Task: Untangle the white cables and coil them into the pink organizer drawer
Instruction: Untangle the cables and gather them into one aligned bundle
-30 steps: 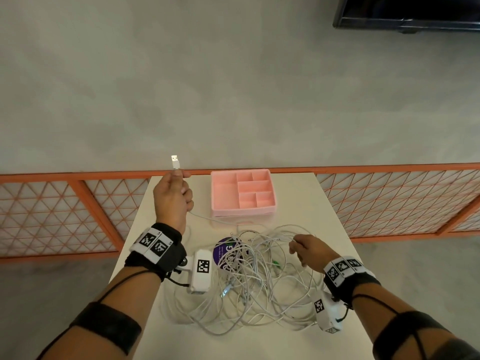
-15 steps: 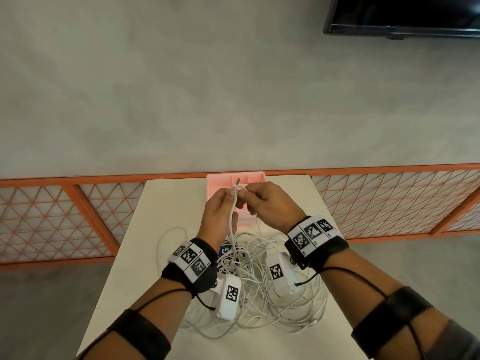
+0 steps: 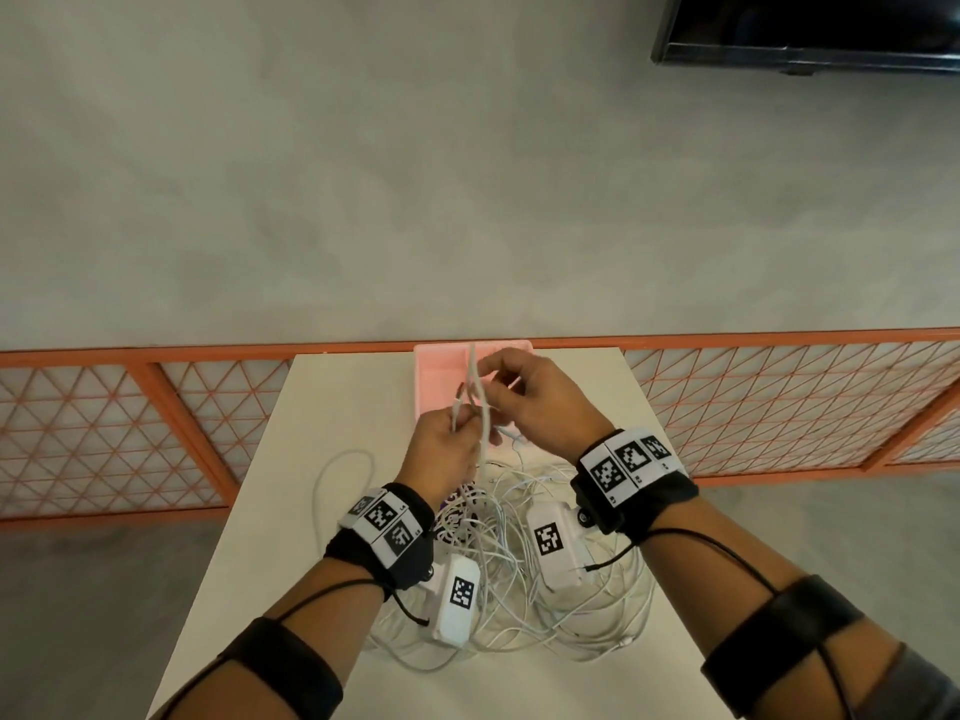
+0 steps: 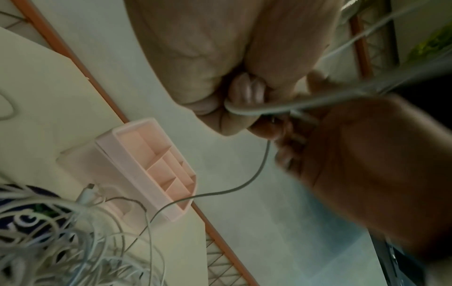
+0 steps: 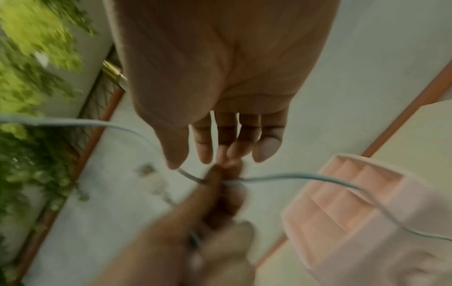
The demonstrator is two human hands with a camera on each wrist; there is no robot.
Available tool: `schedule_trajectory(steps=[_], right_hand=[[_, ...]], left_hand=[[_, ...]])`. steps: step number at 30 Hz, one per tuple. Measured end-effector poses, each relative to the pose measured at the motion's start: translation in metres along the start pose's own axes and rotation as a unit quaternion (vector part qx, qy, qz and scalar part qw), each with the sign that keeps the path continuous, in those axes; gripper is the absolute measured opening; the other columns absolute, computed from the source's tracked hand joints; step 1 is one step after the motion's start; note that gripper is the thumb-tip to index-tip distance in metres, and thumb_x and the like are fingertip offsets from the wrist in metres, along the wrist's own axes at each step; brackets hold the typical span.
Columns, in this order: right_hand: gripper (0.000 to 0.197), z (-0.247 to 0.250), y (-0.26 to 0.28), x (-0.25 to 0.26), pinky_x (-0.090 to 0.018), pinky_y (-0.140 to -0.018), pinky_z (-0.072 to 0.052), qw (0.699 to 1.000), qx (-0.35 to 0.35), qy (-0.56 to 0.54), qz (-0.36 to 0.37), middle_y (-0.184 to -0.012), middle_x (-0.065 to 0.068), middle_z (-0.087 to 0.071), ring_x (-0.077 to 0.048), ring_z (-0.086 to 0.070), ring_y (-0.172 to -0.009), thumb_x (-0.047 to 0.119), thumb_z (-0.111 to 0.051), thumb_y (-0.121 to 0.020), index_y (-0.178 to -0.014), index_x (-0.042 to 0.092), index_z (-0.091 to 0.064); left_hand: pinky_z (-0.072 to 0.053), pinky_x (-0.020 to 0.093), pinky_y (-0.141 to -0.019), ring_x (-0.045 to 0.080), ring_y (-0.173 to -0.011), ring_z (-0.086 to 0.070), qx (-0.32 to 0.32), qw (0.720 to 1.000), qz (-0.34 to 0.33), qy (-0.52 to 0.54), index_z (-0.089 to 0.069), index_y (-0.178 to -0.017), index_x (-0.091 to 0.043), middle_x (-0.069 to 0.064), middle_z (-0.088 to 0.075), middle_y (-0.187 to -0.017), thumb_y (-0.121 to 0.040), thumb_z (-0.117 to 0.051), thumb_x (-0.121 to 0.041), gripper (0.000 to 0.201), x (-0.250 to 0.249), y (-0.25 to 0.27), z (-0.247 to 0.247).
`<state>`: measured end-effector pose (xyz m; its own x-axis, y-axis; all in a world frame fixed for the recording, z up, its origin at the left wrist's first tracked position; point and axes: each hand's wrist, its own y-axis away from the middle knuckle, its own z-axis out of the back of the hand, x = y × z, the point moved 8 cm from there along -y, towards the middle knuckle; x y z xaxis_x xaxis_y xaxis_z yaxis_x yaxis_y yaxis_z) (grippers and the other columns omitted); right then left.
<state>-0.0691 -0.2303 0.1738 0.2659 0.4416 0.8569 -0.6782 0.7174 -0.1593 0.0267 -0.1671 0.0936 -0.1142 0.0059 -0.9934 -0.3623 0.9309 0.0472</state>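
Observation:
I hold one white cable (image 3: 474, 383) folded into a tall loop above the near edge of the pink organizer drawer (image 3: 435, 367). My left hand (image 3: 460, 417) grips the loop's lower strands in curled fingers. Just above it, my right hand (image 3: 491, 393) pinches the same cable. The left wrist view shows the cable (image 4: 259, 110) bent round my curled left fingers, with the empty divided organizer (image 4: 146, 164) below. In the blurred right wrist view my right fingertips (image 5: 221, 154) meet the cable (image 5: 293, 177). The tangled white cables (image 3: 519, 569) lie on the table under my wrists.
The white table (image 3: 332, 407) is narrow, with open floor on both sides. A purple and white round object (image 3: 445, 507) lies under the tangle. One cable loop (image 3: 318, 491) trails left. An orange lattice railing (image 3: 130, 433) runs behind the table.
My left hand brought the cable's plug end in from the far left, and my right hand rose from the tangle to meet it. The cable now stands folded in a loop between both hands.

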Motion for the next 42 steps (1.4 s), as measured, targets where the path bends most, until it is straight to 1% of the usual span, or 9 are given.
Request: schedule_trajectory(steps=[3,6,10,16,24,30,33,38,42], right_hand=[[0.023,-0.020,0.010,-0.032,-0.029,-0.075,-0.049,0.996,0.059,0.060,-0.025,-0.087,0.003,-0.067,-0.008,-0.059,-0.076,0.037,-0.061,-0.095,-0.109,0.019,-0.063],[0.016,-0.034,0.020,-0.058,-0.032,-0.078,-0.047,0.989,0.094,0.101,-0.047,-0.087,0.004,-0.067,-0.014,-0.060,-0.081,0.026,-0.056,-0.097,-0.098,0.015,-0.067],[0.021,-0.033,0.027,-0.098,-0.031,-0.084,-0.048,0.980,0.089,0.155,-0.091,-0.102,0.000,-0.070,-0.019,-0.063,-0.093,0.023,-0.049,-0.100,-0.098,0.017,-0.069],[0.019,-0.012,0.039,-0.145,-0.028,-0.072,-0.048,0.970,0.064,0.152,-0.179,-0.097,-0.004,-0.071,-0.021,-0.067,-0.085,0.022,-0.050,-0.099,-0.096,0.018,-0.068],[0.018,0.042,0.003,-0.031,-0.031,-0.052,-0.051,0.986,-0.130,-0.094,-0.039,-0.076,-0.013,-0.070,-0.023,-0.062,-0.054,0.010,-0.048,-0.101,-0.094,0.010,-0.065],[0.015,0.044,-0.012,0.031,-0.033,-0.051,-0.055,0.978,-0.106,-0.181,0.012,-0.077,-0.017,-0.070,-0.031,-0.066,-0.056,0.007,-0.048,-0.101,-0.100,0.004,-0.062],[0.015,0.037,-0.010,0.018,-0.033,-0.051,-0.055,0.976,-0.116,-0.185,-0.012,-0.080,-0.021,-0.071,-0.029,-0.066,-0.054,0.004,-0.048,-0.101,-0.100,-0.001,-0.061],[0.012,0.018,-0.001,-0.015,-0.034,-0.058,-0.054,0.980,-0.071,-0.179,-0.055,-0.091,-0.021,-0.071,-0.028,-0.068,-0.064,0.005,-0.054,-0.097,-0.106,0.006,-0.062],[0.018,-0.011,0.009,-0.024,-0.028,-0.058,-0.050,0.985,0.000,-0.152,-0.083,-0.093,-0.014,-0.071,-0.020,-0.068,-0.071,0.012,-0.055,-0.099,-0.115,0.009,-0.062]], left_hand=[[-0.022,0.017,-0.039,0.010,-0.040,-0.027,-0.024,0.999,-0.019,0.043,-0.074,-0.077,-0.015,0.015,-0.047,-0.064,-0.100,-0.056,-0.017,0.030,-0.012,-0.006,0.011],[-0.021,0.016,-0.039,0.008,-0.039,-0.028,-0.027,0.999,-0.034,0.032,-0.073,-0.091,-0.004,0.004,-0.058,-0.066,-0.102,-0.053,-0.016,0.026,-0.022,-0.011,0.017],[-0.018,0.018,-0.041,0.009,-0.041,-0.026,-0.043,0.996,-0.063,0.043,-0.072,-0.089,-0.004,0.002,-0.057,-0.064,-0.103,-0.052,-0.017,0.027,-0.034,-0.009,0.024],[-0.018,0.018,-0.042,0.007,-0.041,-0.027,-0.101,0.979,-0.106,0.140,-0.071,-0.084,-0.006,0.001,-0.054,-0.064,-0.103,-0.052,-0.019,0.030,-0.056,-0.012,0.051],[-0.019,0.014,-0.036,0.006,-0.038,-0.026,-0.125,0.967,-0.047,0.217,-0.067,-0.088,-0.009,0.006,-0.061,-0.078,-0.102,-0.052,-0.028,0.028,-0.046,-0.019,0.066],[-0.018,0.016,-0.034,0.006,-0.041,-0.020,0.012,0.990,-0.005,0.143,-0.064,-0.117,-0.009,0.011,-0.072,-0.117,-0.095,-0.042,-0.056,0.058,-0.040,-0.005,0.017],[-0.020,0.016,-0.035,0.007,-0.042,-0.019,0.057,0.993,0.026,0.104,-0.065,-0.117,-0.005,0.011,-0.072,-0.097,-0.094,-0.046,-0.053,0.056,-0.028,0.001,0.000],[-0.019,0.012,-0.033,0.005,-0.036,-0.025,0.047,0.977,0.119,0.168,-0.059,-0.096,-0.005,0.003,-0.050,-0.064,-0.101,-0.051,-0.019,0.017,-0.002,0.001,0.003],[-0.018,0.012,-0.031,0.003,-0.035,-0.025,0.069,0.959,0.148,0.232,-0.056,-0.084,-0.013,-0.001,-0.045,-0.058,-0.103,-0.046,-0.022,0.023,0.002,0.003,-0.003]])
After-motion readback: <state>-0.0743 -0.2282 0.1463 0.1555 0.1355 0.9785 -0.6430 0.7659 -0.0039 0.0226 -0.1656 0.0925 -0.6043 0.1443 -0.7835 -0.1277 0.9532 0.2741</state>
